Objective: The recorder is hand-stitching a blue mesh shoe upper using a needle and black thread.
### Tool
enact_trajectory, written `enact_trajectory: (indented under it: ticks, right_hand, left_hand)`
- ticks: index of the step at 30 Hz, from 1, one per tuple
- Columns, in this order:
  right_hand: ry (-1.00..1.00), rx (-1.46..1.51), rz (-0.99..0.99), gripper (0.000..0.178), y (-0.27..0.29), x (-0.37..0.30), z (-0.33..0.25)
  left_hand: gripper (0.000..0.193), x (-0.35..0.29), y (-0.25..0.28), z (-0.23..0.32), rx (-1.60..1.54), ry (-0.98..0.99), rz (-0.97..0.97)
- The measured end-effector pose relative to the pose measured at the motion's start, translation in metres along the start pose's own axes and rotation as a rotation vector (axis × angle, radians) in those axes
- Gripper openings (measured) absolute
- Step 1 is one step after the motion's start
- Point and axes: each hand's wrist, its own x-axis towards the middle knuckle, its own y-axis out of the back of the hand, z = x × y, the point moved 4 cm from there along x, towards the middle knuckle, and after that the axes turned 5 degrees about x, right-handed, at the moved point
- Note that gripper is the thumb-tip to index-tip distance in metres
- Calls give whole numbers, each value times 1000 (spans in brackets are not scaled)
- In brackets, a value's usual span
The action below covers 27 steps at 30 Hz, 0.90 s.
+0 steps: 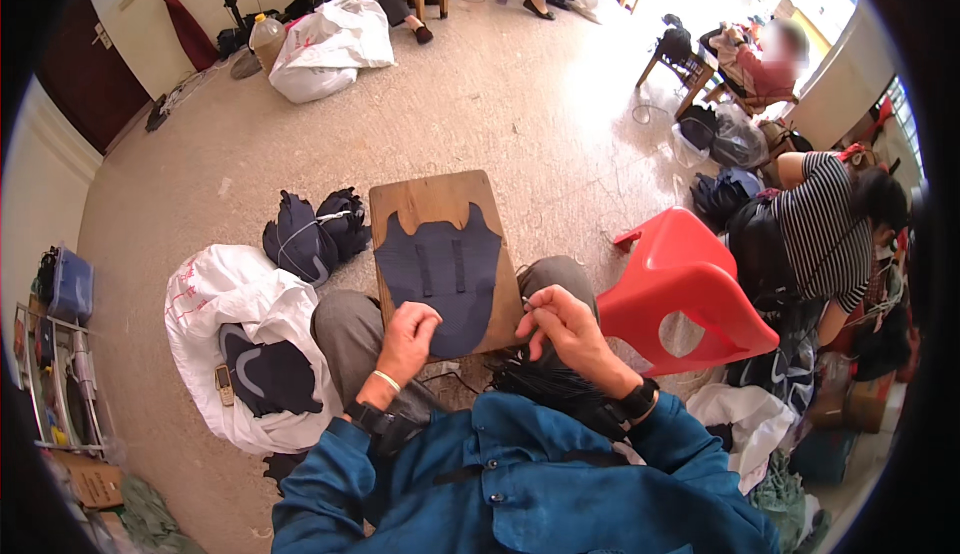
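One dark navy fabric shoe-upper piece lies flat on the brown wooden board resting across the person's knees, centre of view. Left hand presses on the piece's near-left edge, fingers curled loosely, gripping nothing that I can make out. Right hand sits at the near-right edge, fingertips pinched shut on something thin, likely a needle or thread; too small to tell. A bundle of black cords lies on the lap under the right wrist. Progress, judging by the piles: tied bundles of dark uppers sit on the floor just left of the board, more dark pieces in the white plastic sack near left. Which pile is finished, can't tell. Current piece looks mid-work, still on the board.
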Motion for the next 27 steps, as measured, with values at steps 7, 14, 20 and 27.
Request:
enact_trajectory:
  ticks: [7, 14, 20, 27]
  right_hand:
    - [-134, 304, 76, 10, -12, 0, -23]
    - [170, 458, 189, 13, 10, -20, -109]
    - [277, 362, 206, 15, 6, -34, -138]
    - [694, -507, 933, 13, 174, -117, -166]
  left_hand:
    - [15, -7, 16, 48, -606, 351, -103]
    - [9, 13, -9, 106, -719, 200, -199]
    - [7, 19, -49, 183, -768, -149, -845]
    - [9, -9, 40, 115, -774, 108, -664]
